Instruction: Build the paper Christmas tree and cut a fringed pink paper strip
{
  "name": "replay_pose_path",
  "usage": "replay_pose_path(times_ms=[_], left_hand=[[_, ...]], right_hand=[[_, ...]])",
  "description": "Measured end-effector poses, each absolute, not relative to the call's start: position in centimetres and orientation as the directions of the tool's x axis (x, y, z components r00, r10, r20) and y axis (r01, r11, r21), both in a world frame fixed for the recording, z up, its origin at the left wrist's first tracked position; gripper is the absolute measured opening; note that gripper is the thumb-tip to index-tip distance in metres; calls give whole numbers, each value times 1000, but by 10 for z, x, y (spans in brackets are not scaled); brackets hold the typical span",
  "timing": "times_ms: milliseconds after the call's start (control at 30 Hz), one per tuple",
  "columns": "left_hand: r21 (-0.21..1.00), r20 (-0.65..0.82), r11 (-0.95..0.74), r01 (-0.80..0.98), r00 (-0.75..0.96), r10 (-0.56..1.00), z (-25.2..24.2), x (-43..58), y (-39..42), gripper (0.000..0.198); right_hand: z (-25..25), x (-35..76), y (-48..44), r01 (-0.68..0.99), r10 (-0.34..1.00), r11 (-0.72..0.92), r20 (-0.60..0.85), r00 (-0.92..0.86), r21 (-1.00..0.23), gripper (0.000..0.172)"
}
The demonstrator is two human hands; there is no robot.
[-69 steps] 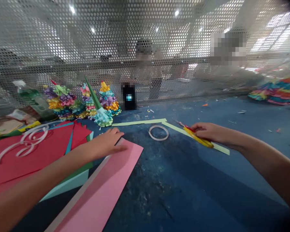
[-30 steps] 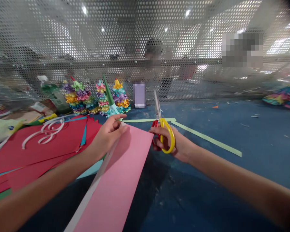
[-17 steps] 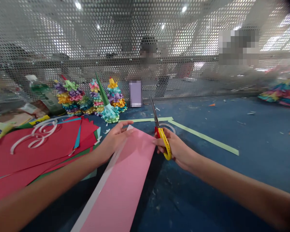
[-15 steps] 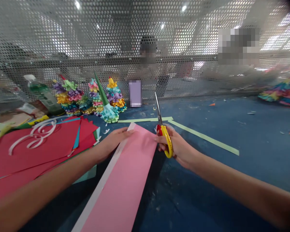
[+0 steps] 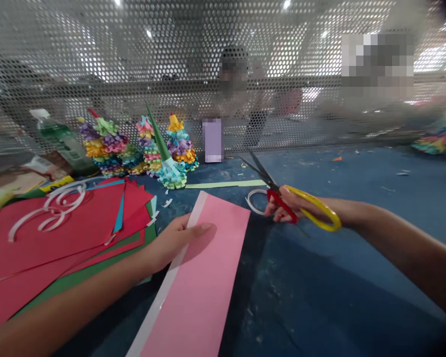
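A person's two bare hands are over a scuffed blue desk (image 5: 357, 258), seen from a camera on their head. The left hand (image 5: 180, 238) is clamped on a long pink paper sheet (image 5: 208, 277) that has a white band down its left side. The thumb presses on top and the fingers tuck under the left edge, near the far end.

The sheet lies along the desk, its long axis running from the bottom of the view away from the person and leaning slightly right. Its far short edge is free.

The right hand (image 5: 299, 207) is closed on metal scissors (image 5: 275, 192) with one yellow and one red plastic loop, fingers through the loops. The blades stand apart, pointing away and to the left. The scissors are to the right of the sheet's far right corner, near it but not touching, with bare desk between. So the left hand is on the paper and the right is off to its side.

A white tape ring (image 5: 250, 202) lies flat by the right fingertips, and a pale green paper strip (image 5: 223, 185) lies beyond it. On the left are red card sheets (image 5: 52, 243) with a curled white strip (image 5: 48, 215) on top. Frilled multicoloured paper trees (image 5: 178, 144) and a green plastic bottle (image 5: 61, 141) stand before a perforated metal screen (image 5: 96, 59).
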State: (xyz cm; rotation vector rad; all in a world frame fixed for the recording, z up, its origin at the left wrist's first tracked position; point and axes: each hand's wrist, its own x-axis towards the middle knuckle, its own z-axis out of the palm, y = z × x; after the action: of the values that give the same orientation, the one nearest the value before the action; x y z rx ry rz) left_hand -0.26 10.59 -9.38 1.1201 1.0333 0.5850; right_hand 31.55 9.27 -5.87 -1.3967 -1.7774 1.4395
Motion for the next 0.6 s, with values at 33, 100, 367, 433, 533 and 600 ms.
replay_pose_path(times_ms=[33,100,367,433,533,600], left_hand=[[924,-372,372,91,447,814,-93,-3,106,34],[923,-368,378,72,448,815,-92,-5,106,32],[924,-361,380,31,393,846,-94,-5,108,25],[915,-366,403,-12,394,843,-92,-3,108,21],[912,-366,409,-37,378,850,-90,-1,108,20],[915,-361,403,-35,375,854,-88,0,107,19]], right_hand=[[-54,321,91,430,878,-68,-259,-403,-900,54],[-44,329,84,480,826,-56,-310,-471,-876,56],[-24,334,69,756,719,68,-494,-490,-651,52],[-20,337,68,771,741,66,-486,-463,-633,51],[-13,340,63,774,738,72,-488,-466,-629,51],[-10,341,58,790,719,81,-513,-469,-608,50]])
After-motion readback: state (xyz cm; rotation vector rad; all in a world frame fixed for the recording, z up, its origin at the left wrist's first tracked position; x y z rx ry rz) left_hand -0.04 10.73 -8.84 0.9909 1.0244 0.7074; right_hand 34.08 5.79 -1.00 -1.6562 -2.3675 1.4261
